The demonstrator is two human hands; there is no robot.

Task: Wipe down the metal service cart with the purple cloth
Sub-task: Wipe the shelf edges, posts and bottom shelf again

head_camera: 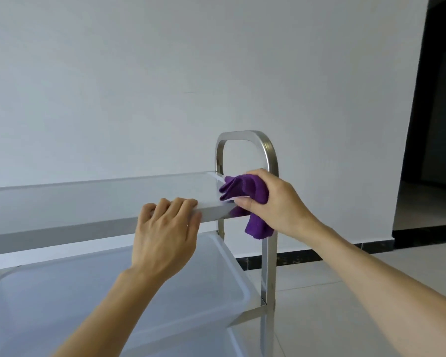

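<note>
Head view showed your right hand [273,199] bunched around the purple cloth [245,191], fingers and thumb curled into it, at the 3 o'clock end of the metal service cart [101,199], just beside the looped handle [265,148]. One part of the cloth lay on the top shelf at its near corner and a tail hung down over the front lip. Your left hand [165,228] rested on that lip toward 9 o'clock of the cloth, fingers hooked over the edge and thumb against its face, steadying the cart. A white plastic bin [216,279] sat on the shelf below, at 6 o'clock

As I judged it, the wad was too tight to wipe well: you needed to flatten it under your palm so more fabric met the steel, then draw long overlapping strokes from 3 toward 9 o'clock. The hanging tail could have served the front lip and the handle post. Your bracing hand covered a patch of rim, so that patch needed a later pass
</note>
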